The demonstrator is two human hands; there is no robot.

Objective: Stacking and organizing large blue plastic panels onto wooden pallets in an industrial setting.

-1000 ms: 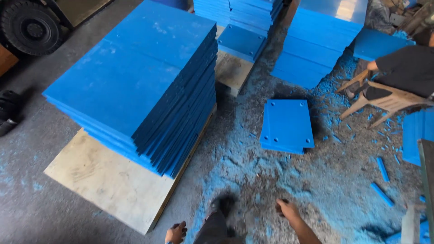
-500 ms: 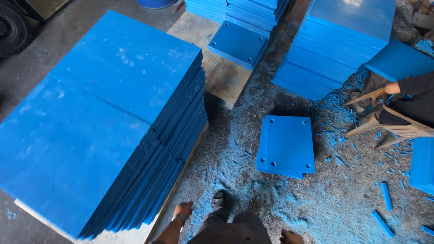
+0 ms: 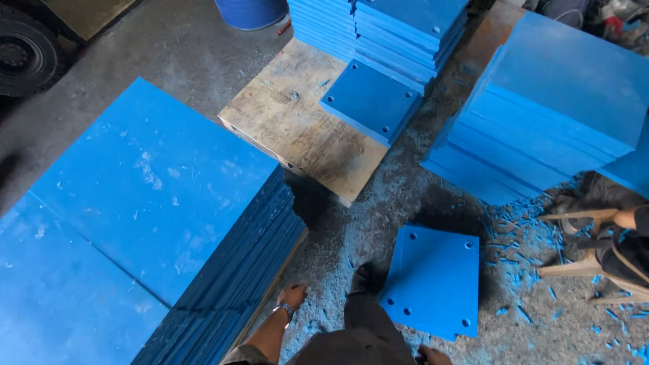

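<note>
Left hand (image 3: 292, 296) hangs low near the bottom edge, wristwatch on, fingers loosely curled and holding nothing; it sits just beside the lower corner of the big stack of blue sheets (image 3: 142, 223) but I can't tell if it touches. Right hand (image 3: 433, 355) only shows as a sliver at the bottom edge, so I can't tell how its fingers are set; it's just below the small blue plate (image 3: 433, 280). That plate lies flat on the concrete floor (image 3: 365, 223), slightly skewed, drilled holes near its corners and edges, the person's dark shoe (image 3: 367, 278) right at its left edge. Blue shavings (image 3: 520, 270) litter the floor to the plate's right. Behind it a wooden pallet (image 3: 291, 128) carries another drilled blue plate (image 3: 372, 100) at its far end, leaning off a taller pile of blue plates (image 3: 399, 27). Further stack of blue slabs (image 3: 547, 115) at right (edges stepped, not squared up). Another person's arm (image 3: 625, 217) and wooden chair legs (image 3: 581, 267) at the right edge, blue barrel (image 3: 251, 12) at top, black tyre (image 3: 23, 57) top left.
</note>
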